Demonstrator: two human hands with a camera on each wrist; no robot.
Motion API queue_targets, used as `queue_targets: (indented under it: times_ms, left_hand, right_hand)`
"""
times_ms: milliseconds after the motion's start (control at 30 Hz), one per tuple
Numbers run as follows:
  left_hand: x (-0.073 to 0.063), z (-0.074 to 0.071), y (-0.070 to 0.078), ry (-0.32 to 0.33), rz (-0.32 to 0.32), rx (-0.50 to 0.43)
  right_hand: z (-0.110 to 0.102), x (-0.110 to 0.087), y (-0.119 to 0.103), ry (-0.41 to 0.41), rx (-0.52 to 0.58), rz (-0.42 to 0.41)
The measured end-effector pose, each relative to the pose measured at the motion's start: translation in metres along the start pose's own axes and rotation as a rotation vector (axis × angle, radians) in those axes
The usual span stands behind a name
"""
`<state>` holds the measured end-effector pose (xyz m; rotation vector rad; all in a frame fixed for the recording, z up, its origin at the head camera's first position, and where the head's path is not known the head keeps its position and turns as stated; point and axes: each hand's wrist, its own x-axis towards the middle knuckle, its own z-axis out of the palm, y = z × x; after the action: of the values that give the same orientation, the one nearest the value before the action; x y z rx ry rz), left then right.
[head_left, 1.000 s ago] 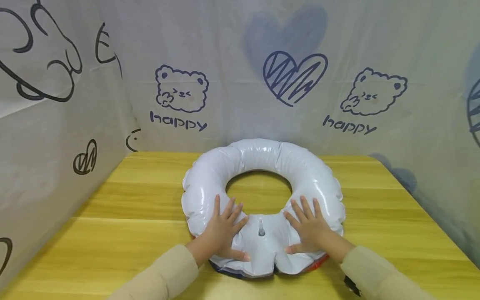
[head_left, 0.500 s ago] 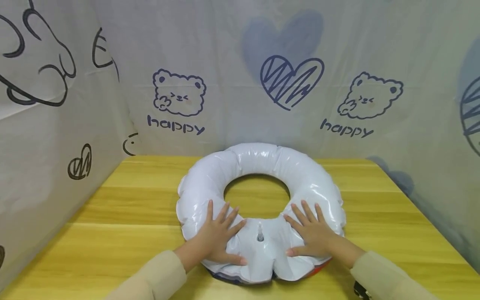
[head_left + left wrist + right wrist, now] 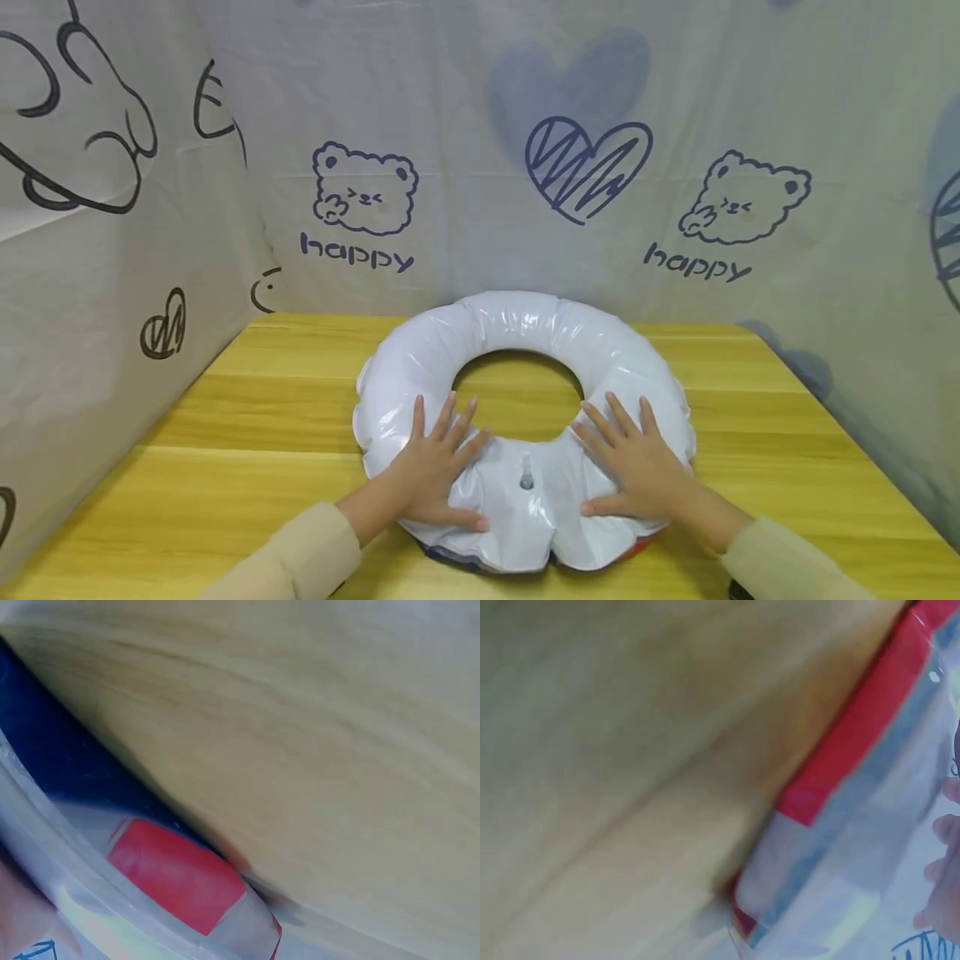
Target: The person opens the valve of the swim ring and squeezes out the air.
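Left hand (image 3: 433, 477), fingers spread wide, gripping nothing, rests on the near left of a glossy white inflatable plastic ring (image 3: 412, 367) lying on a yellow wood-grain table (image 3: 247, 467); past its small clear valve (image 3: 527, 477), the right hand (image 3: 641, 468), likewise spread, rests near right.

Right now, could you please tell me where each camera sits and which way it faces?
Head: worn on the head, facing forward and down at the ring on the table; left hand, right hand and sleeves show.
Left wrist: worn there, facing the ring's outer side, with a red patch, and the table; only a blurred bit of skin shows, lower left.
Right wrist: worn there, facing the ring's outer side, with a red strip, and the table; some fingers show, right edge.
Both wrist views share ring and table.
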<state>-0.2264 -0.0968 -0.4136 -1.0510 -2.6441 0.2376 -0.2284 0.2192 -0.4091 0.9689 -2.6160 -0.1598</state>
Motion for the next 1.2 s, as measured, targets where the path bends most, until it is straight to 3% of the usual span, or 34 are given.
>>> queue_targets:
  times_ms: [100,233,333,500,633,967,1200]
  left_hand:
    - [-0.001,-0.002,-0.001,0.074,0.018,0.061]
    - [-0.001,-0.007,0.002,0.124,0.024,0.058]
    - [0.002,-0.011,0.008,0.107,0.026,-0.041]
    - [0.007,-0.012,0.022,0.024,0.013,-0.205]
    - [0.01,-0.009,0.03,-0.012,-0.014,-0.252]
    - [0.01,-0.001,0.036,-0.095,-0.057,-0.279]
    - [0.011,0.002,0.04,-0.155,-0.059,-0.201]
  right_hand:
    - [-0.007,0.001,0.0,0.055,0.035,-0.012]
    - [-0.015,0.003,-0.008,0.056,0.252,-0.018]
    - [-0.017,0.004,-0.018,0.026,0.386,-0.033]
    - [-0.009,0.007,-0.034,-0.047,0.509,-0.049]
    - [0.0,0.008,-0.042,-0.099,0.59,-0.024]
    - [0.006,0.01,-0.051,-0.209,0.61,0.014]
    - [0.004,0.013,-0.053,-0.306,0.563,-0.001]
